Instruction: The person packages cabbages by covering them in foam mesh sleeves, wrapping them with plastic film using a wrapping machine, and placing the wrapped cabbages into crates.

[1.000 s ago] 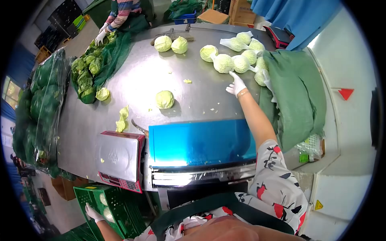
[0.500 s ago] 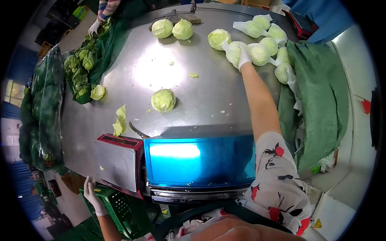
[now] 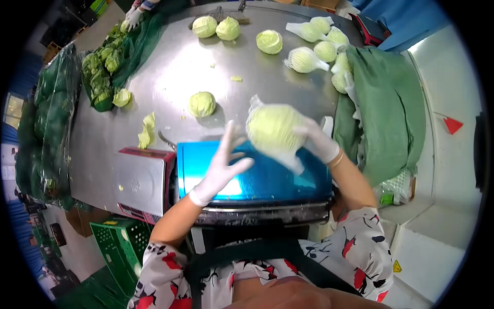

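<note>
A cabbage in a white foam net point(image 3: 275, 127) is held above the blue-topped machine point(image 3: 198, 157), with the net's loose ends sticking out at both sides. My right hand point(image 3: 320, 143), in a white glove, grips it from the right. My left hand point(image 3: 220, 167), also gloved, has its fingers spread just left of the cabbage and does not hold anything. A bare cabbage point(image 3: 202, 104) sits on the metal table point(image 3: 170, 87) beyond my left hand. Left of the machine is a scale with a metal plate point(image 3: 141, 180).
Netted cabbages point(image 3: 304, 60) lie at the far right beside a green sack point(image 3: 388, 113). Several bare cabbages point(image 3: 228, 29) stand at the back near a brush. Leaves fill a green net point(image 3: 103, 72) at left, where a co-worker's gloved hand point(image 3: 134, 18) works. Below the scale is a green crate point(image 3: 116, 252).
My right hand has come back from the far right with a netted cabbage. My left hand has risen from beside the scale to the machine. The camera view has shifted.
</note>
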The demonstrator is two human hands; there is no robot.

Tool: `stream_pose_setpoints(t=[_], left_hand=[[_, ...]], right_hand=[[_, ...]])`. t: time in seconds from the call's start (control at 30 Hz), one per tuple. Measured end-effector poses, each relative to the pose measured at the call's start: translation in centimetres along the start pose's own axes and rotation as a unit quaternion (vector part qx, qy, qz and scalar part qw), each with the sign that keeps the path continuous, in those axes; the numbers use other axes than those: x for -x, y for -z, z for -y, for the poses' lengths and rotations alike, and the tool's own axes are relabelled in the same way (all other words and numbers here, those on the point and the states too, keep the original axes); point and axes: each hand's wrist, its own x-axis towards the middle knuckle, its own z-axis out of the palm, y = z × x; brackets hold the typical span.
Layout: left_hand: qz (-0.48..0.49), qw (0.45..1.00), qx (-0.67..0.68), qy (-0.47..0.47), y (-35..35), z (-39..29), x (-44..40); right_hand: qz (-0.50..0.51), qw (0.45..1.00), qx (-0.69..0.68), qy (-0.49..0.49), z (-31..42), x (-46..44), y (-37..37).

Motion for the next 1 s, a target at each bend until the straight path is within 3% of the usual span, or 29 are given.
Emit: stream_pose_setpoints(t=[0.03,0.07,0.1,0.17,0.27,0.3,0.4,0.43,0.5,0.57,0.63,0.7,0.77,0.83,0.87,0.9,0.97,1.0], left_hand=[[0.033,0.999,0.033,0.014,-1.6,-0.2,0.4],[0.024,0.994,-0.110,0.007,-2.4,1.1,1.2],[0.036,0.993,-0.104,0.030,-2.6,2.2,2.1],[0.063,0.991,-0.102,0.062,-2.3,3.9,3.2],[0.036,0.976,-0.215,0.005,-2.2,4.4,5.3],[0.038,0.972,-0.232,0.002,-1.7,4.3,5.7],[-0.082,0.957,-0.274,-0.048,0.1,3.0,9.6],[-0.132,0.941,-0.301,-0.082,1.3,2.7,11.3],[-0.192,0.820,-0.535,-0.062,3.8,3.3,15.8],[-0.192,0.735,-0.651,-0.014,5.6,6.4,19.9],[-0.179,0.714,-0.676,-0.025,4.5,6.1,21.5],[-0.194,0.723,-0.663,0.006,2.8,6.6,21.6],[-0.208,0.692,-0.690,0.029,2.0,7.6,21.5],[-0.216,0.823,-0.525,0.008,2.4,7.8,21.7],[-0.222,0.899,-0.378,0.028,2.6,8.0,21.4],[-0.224,0.948,-0.220,0.048,2.5,7.1,21.3],[-0.109,0.991,-0.016,0.074,2.6,5.6,21.7],[-0.024,0.996,-0.058,0.068,2.8,3.4,22.2]], right_hand=[[-0.014,0.996,0.087,0.032,-0.6,1.8,-2.6],[-0.049,0.992,0.103,0.058,-2.1,3.6,-4.7],[-0.068,0.977,0.190,0.076,-3.5,5.2,-6.2],[-0.097,0.977,0.178,0.066,-7.1,6.8,-7.3],[-0.150,0.959,0.229,0.075,-8.5,8.3,-9.2],[-0.152,0.967,0.191,0.079,-8.9,8.6,-9.7],[-0.226,0.948,0.171,0.145,-11.0,10.5,-9.4],[-0.307,0.888,0.278,0.199,-10.6,12.1,-10.1],[-0.455,0.701,0.513,0.196,-11.4,15.9,-11.2],[-0.534,0.542,0.642,0.090,-14.8,18.6,-11.5],[-0.516,0.513,0.685,-0.033,-17.9,19.6,-12.5],[-0.510,0.502,0.697,-0.038,-19.3,18.9,-13.5],[-0.521,0.532,0.667,-0.010,-19.9,18.1,-13.1],[-0.470,0.705,0.527,0.056,-20.3,18.1,-12.0],[-0.461,0.747,0.469,0.091,-20.6,18.3,-11.7],[-0.405,0.833,0.368,0.085,-18.9,19.0,-11.9],[-0.322,0.938,0.124,0.040,-14.1,21.8,-13.7],[-0.283,0.945,0.163,0.034,-12.4,23.7,-14.0]])
